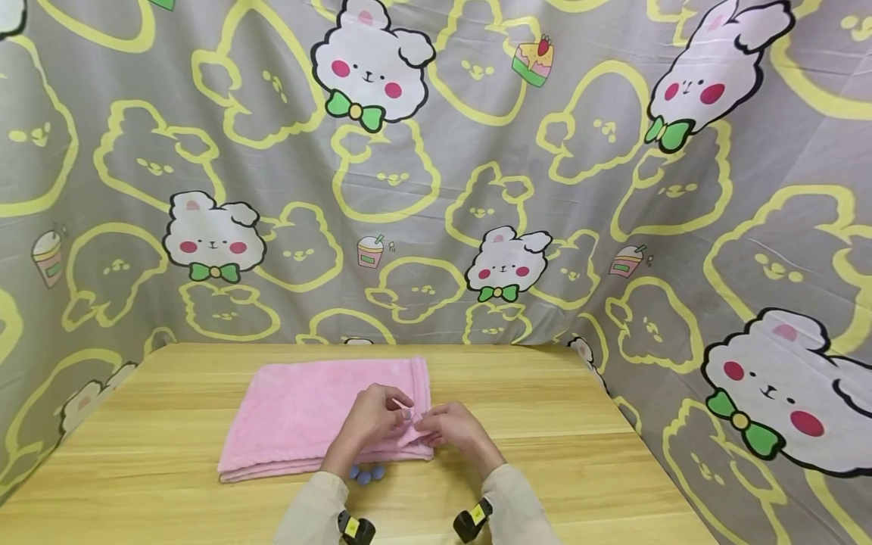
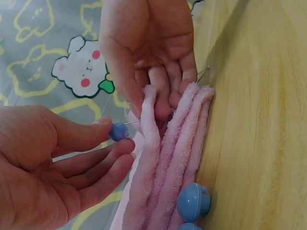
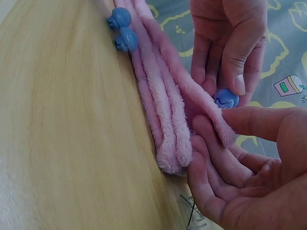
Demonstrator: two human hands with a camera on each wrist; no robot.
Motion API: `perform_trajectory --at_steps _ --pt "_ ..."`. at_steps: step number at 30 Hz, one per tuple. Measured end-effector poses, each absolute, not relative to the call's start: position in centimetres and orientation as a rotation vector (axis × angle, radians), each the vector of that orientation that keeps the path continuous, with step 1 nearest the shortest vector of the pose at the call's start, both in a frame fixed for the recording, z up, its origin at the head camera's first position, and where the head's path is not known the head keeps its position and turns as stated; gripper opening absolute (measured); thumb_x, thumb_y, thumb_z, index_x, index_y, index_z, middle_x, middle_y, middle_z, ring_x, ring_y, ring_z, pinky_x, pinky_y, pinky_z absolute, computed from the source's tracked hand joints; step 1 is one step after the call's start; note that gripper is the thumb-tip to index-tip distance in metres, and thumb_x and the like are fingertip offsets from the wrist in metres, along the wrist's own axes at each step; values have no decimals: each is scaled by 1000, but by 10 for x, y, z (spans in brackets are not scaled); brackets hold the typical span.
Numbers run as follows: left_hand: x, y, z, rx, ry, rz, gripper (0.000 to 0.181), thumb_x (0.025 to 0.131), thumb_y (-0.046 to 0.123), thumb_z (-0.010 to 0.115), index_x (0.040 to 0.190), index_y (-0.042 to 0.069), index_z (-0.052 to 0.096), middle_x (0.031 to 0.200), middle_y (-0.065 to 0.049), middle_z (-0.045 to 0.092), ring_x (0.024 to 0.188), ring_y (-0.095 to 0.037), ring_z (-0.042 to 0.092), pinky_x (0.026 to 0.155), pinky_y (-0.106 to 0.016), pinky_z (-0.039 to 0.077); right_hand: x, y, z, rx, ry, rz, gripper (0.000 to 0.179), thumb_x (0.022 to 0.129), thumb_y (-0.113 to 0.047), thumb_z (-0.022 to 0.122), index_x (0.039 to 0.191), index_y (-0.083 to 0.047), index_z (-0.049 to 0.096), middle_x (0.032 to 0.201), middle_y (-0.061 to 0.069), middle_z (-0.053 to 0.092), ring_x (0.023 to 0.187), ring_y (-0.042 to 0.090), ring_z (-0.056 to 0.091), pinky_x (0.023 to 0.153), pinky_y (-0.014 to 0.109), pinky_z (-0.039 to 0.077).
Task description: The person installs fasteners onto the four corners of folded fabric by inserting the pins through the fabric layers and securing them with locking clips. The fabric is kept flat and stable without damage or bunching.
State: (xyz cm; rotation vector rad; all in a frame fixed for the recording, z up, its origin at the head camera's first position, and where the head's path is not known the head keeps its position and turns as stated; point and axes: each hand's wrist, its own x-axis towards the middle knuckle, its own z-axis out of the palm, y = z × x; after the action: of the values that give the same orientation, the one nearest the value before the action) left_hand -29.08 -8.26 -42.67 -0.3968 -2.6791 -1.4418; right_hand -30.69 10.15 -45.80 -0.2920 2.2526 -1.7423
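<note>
A pink plush blanket (image 1: 306, 412) lies folded in layers on the table. My left hand (image 2: 43, 167) pinches a small blue round-headed pin (image 2: 118, 132) between thumb and fingers. Its thin needle points at the top layer's edge and meets the cloth there. My right hand (image 3: 254, 167) grips that raised edge (image 3: 211, 110) between thumb and fingers, lifted off the layers below. In the head view, the left hand (image 1: 375, 416) and right hand (image 1: 453, 428) meet at the blanket's near right corner.
More blue round-headed pieces (image 1: 364, 477) rest on the wooden table (image 1: 545, 469) along the blanket's near edge. Small clear pieces with thin dark lines (image 3: 194, 215) lie by the blanket's corner. A patterned grey curtain (image 1: 409, 318) surrounds the table's back and sides.
</note>
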Motion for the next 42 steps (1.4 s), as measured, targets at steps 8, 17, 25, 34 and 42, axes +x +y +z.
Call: perform_trajectory --at_steps 8,17,25,34,42 --pt "-292 -82 -428 -416 -2659 -1381 9 79 -2 76 85 4 75 77 -7 74 64 -10 64 60 -26 52 -306 101 -459 -307 2264 -1737 21 83 -7 68 94 10 73 79 7 74 71 12 67 69 30 58" --pt "-290 -82 -427 -458 -2661 -1412 9 81 -1 78 88 4 77 86 -6 78 82 -15 71 76 -35 56 -303 101 -456 -316 2236 -1753 25 84 -7 68 100 11 72 85 10 76 75 14 70 73 32 60" --pt "-289 -81 -426 -440 -2654 -1389 12 81 -2 76 90 4 79 88 -6 78 87 -19 72 78 -37 57 -304 103 -451 -382 2097 -1761 34 93 -16 68 111 13 70 97 17 77 82 15 72 81 35 60" --pt "-291 -81 -427 -436 -2649 -1363 14 81 -2 75 90 7 81 87 -5 79 84 -16 71 74 -34 56 -307 103 -453 -381 2052 -1767 47 102 -29 59 118 14 67 100 14 77 81 11 70 83 32 58" --pt "-291 -81 -428 -461 -2647 -1357 15 80 -3 76 92 6 81 86 -7 78 80 -14 70 69 -29 55 -308 103 -453 -368 2019 -1789 43 100 -24 62 117 15 66 90 3 76 77 8 68 77 27 57"
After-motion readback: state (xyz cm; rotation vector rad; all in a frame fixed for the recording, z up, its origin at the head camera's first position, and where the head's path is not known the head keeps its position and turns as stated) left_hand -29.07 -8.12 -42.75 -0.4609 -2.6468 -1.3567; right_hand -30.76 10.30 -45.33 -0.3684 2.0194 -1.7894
